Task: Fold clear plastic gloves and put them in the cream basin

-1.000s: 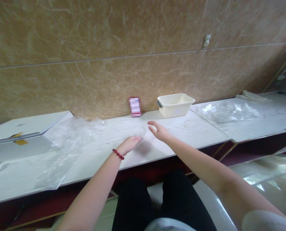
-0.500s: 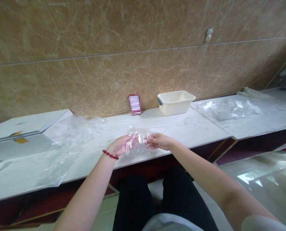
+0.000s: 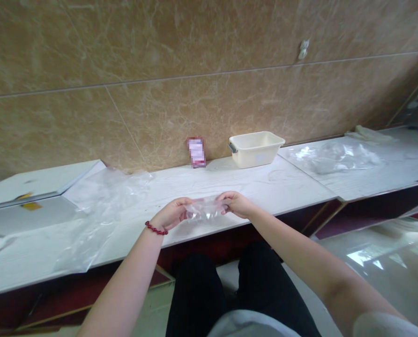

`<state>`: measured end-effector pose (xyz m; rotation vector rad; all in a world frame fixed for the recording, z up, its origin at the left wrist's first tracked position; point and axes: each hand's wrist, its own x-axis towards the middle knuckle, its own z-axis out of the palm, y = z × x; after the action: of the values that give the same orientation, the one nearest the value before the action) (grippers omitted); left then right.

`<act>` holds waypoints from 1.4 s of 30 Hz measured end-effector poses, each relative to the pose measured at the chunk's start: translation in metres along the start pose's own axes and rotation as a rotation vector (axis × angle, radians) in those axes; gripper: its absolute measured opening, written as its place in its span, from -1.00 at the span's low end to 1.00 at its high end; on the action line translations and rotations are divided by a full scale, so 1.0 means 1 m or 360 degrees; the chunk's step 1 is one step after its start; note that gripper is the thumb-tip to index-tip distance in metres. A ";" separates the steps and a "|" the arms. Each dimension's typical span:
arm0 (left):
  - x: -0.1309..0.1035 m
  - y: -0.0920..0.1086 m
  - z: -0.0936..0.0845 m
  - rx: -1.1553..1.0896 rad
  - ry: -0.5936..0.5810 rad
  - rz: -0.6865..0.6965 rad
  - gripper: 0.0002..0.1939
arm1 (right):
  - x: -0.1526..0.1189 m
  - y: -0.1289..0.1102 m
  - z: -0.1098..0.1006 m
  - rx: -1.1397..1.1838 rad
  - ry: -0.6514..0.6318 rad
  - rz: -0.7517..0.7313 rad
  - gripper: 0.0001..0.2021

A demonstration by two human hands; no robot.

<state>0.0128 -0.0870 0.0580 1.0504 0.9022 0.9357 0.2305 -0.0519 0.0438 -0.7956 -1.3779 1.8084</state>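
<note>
A small clear plastic bag [image 3: 205, 209] is stretched between my two hands, just over the front part of the white counter. My left hand [image 3: 174, 213], with a red bead bracelet at the wrist, pinches its left end. The right end is gripped by my right hand [image 3: 235, 204], thumb and fingers closed on the film. Both hands are shut on the plastic, which looks folded to a narrow strip. Some fingertips are hidden behind it.
A cream plastic bin [image 3: 256, 152] and a pixelated card or phone [image 3: 197, 152] stand by the wall. Loose clear plastic [image 3: 103, 201] lies on the left beside a white box [image 3: 36, 187]. More clear bags [image 3: 335, 157] lie at right on the counter [image 3: 293, 185].
My hands have moved slightly apart. The plastic bag, spread taller before, is now a narrower, flatter strip between them.
</note>
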 end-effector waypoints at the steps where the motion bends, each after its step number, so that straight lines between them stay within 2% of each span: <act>1: -0.002 0.000 0.000 -0.0015 -0.0033 0.0004 -0.93 | -0.001 0.000 0.000 -0.0008 0.0006 -0.0052 -0.88; 5: -0.008 0.001 0.008 -0.0359 -0.0173 0.0052 -0.66 | -0.001 0.000 0.000 -0.0061 0.0143 -0.0170 -0.79; 8: -0.008 -0.003 0.017 -0.0453 -0.0014 0.0079 -0.54 | 0.000 0.000 0.000 -0.0061 0.0203 -0.0173 -0.79; 11: -0.006 -0.007 0.025 -0.0239 0.0160 0.0045 -0.48 | 0.000 0.000 0.001 -0.0016 0.0236 -0.0196 -0.84; 14: -0.004 -0.009 0.029 -0.0070 0.0245 0.0092 -0.49 | -0.002 0.002 0.000 0.0152 0.0312 -0.0198 -0.88; 18: 0.000 -0.011 0.031 0.0124 0.0300 0.0236 -0.66 | -0.010 0.012 0.000 0.0420 0.0286 -0.0112 -0.70; 20: 0.002 -0.013 0.030 0.0250 0.0330 0.0242 -0.72 | -0.016 0.020 0.000 0.0432 0.0219 -0.0074 -0.64; 24: 0.004 -0.018 0.026 0.0429 0.0398 0.0211 -0.69 | -0.022 0.033 0.001 0.0262 0.0140 -0.0096 -0.41; 29: 0.002 -0.017 0.022 0.0597 0.0289 0.0253 -0.61 | -0.019 0.037 -0.005 -0.0111 0.0315 -0.0185 -0.33; 33: -0.001 -0.012 0.020 0.0731 0.0155 0.0187 -0.53 | -0.018 0.031 -0.012 -0.0316 0.0375 -0.0147 -0.29; 37: -0.004 -0.007 0.019 0.0773 0.0049 0.0112 -0.50 | -0.018 0.022 -0.015 -0.0377 0.0388 -0.0093 -0.31; 42: -0.006 -0.005 0.018 0.0855 0.0000 0.0137 -0.53 | -0.018 0.016 -0.016 -0.0331 0.0346 0.0079 -0.43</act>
<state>0.0284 -0.0987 0.0581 1.5544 1.1490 0.7775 0.2506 -0.0613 0.0255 -1.1099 -1.4266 1.5783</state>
